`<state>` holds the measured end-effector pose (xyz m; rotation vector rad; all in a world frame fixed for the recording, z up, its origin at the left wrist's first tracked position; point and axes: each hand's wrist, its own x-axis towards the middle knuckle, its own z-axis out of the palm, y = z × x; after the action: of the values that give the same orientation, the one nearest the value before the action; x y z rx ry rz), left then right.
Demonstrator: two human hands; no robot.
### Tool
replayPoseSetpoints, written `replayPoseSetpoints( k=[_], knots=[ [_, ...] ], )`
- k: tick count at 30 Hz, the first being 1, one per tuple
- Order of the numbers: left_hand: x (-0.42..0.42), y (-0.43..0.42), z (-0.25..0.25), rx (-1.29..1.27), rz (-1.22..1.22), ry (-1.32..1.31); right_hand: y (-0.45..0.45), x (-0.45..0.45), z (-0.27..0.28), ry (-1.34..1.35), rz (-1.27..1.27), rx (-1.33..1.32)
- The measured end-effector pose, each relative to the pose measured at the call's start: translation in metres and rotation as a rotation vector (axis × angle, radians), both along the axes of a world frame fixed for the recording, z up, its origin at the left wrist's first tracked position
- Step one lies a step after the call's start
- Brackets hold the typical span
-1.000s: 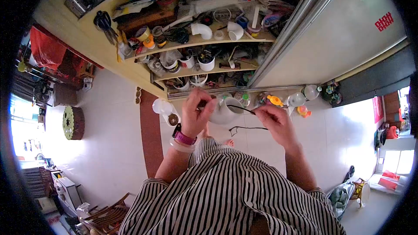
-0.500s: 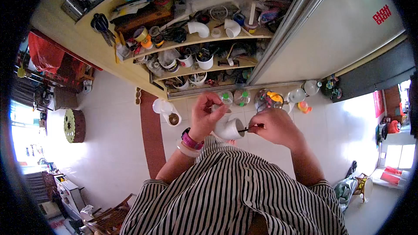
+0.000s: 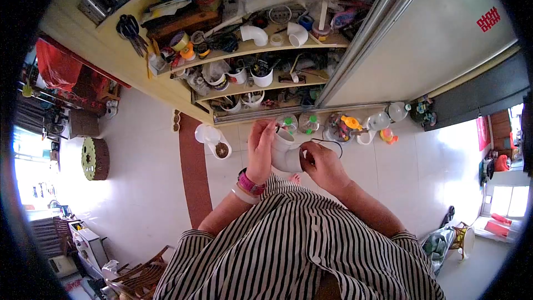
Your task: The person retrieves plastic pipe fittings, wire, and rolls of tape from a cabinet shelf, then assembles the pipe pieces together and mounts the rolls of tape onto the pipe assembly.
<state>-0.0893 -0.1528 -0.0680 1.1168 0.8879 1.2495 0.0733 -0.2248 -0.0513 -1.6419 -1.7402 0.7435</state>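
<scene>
A white plastic pipe elbow [image 3: 286, 158] is held up in front of my striped shirt. My left hand [image 3: 260, 150] wraps around its left side, with the fingers upright along the upper opening. At the elbow's right-hand opening, the fingers of my right hand [image 3: 326, 168] are closed in a pinch. A thin dark cord [image 3: 335, 143] curves out in a loop above the right hand. Its other end, and how much of it lies inside the elbow, is hidden. A pink watch and a pale bangle circle my left wrist.
An open cabinet shelf [image 3: 222, 55] ahead holds tools, tape, white pots and more pipe elbows [image 3: 254, 35]. Clear bottles [image 3: 308, 124] and a yellow-topped container [image 3: 351, 122] line the floor below it. A white two-part bowl [image 3: 221, 150] is at left. A sliding door [image 3: 411, 39] stands right.
My right hand has moved left, up against the elbow's opening. The dark cord now shows as a loop above it. My left fingers have straightened, and the elbow's upper opening has come into view.
</scene>
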Motion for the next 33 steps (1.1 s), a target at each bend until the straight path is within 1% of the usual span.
replayPoseSetpoints(
  k=[2, 4, 6, 8, 10, 11, 13, 14, 16, 17, 19, 20, 22, 24, 26, 28, 29, 30, 31, 32, 33],
  knots=[
    [-0.004, 0.0, -0.002, 0.151, 0.001, 0.219, -0.001, 0.002, 0.004, -0.038, 0.02, -0.038],
    [-0.004, 0.003, -0.003, -0.237, -0.111, -0.183, -0.001, 0.002, 0.011, -0.076, 0.037, -0.076],
    [-0.007, 0.004, 0.0, -0.241, -0.162, -0.176, -0.004, 0.001, 0.013, -0.075, 0.039, -0.015],
    [-0.012, 0.006, 0.003, -0.246, -0.212, -0.17, -0.006, 0.001, 0.013, -0.106, 0.035, -0.013],
    [-0.014, 0.013, 0.006, -0.223, -0.305, 0.076, -0.008, 0.001, 0.012, -0.138, 0.033, -0.009],
    [-0.015, 0.015, 0.008, -0.222, -0.304, 0.076, -0.008, 0.0, 0.011, -0.141, 0.023, 0.017],
    [-0.015, 0.019, 0.013, 0.037, -0.301, 0.299, -0.008, 0.001, 0.01, -0.144, 0.011, 0.042],
    [-0.018, 0.02, 0.019, 0.038, -0.304, 0.298, -0.008, 0.002, 0.01, -0.14, 0.012, 0.034],
    [-0.025, 0.025, 0.029, 0.16, -0.313, 0.621, -0.008, 0.003, 0.009, -0.136, 0.013, 0.027],
    [-0.028, 0.028, 0.026, 0.161, -0.312, 0.622, -0.007, 0.003, 0.009, -0.168, 0.035, 0.021],
    [-0.031, 0.033, 0.017, 0.367, -0.354, 0.893, -0.006, 0.001, 0.011, -0.2, 0.056, 0.018],
    [-0.031, 0.033, 0.018, 0.369, -0.354, 0.892, -0.006, -0.001, 0.014, -0.217, 0.065, -0.033],
    [-0.03, 0.031, 0.021, 0.451, -0.326, 1.033, -0.005, -0.003, 0.014, -0.235, 0.075, -0.082],
    [-0.029, 0.028, 0.014, 0.452, -0.3, 0.987, -0.002, -0.004, 0.008, -0.264, 0.122, -0.183],
    [-0.025, 0.03, 0.01, 0.455, -0.276, 0.938, 0.002, -0.004, 0.007, -0.253, 0.151, -0.181],
    [-0.023, 0.035, 0.008, 0.789, -0.204, 0.866, 0.006, -0.004, 0.002, -0.242, 0.182, -0.181],
    [-0.024, 0.037, 0.009, 0.789, -0.204, 0.865, 0.008, -0.004, 0.0, -0.142, 0.211, -0.188],
    [-0.025, 0.04, 0.01, 0.75, -0.22, 0.79, 0.01, -0.004, -0.002, -0.042, 0.241, -0.196],
    [-0.026, 0.043, 0.013, 0.711, -0.234, 0.716, 0.013, -0.005, -0.002, -0.043, 0.242, -0.196],
    [-0.029, 0.047, 0.018, 0.709, -0.232, 0.714, 0.016, -0.007, 0.001, 0.043, 0.205, -0.204],
    [-0.032, 0.052, 0.025, 0.653, -0.237, 0.808, 0.021, -0.009, 0.005, 0.129, 0.169, -0.21]
  ],
)
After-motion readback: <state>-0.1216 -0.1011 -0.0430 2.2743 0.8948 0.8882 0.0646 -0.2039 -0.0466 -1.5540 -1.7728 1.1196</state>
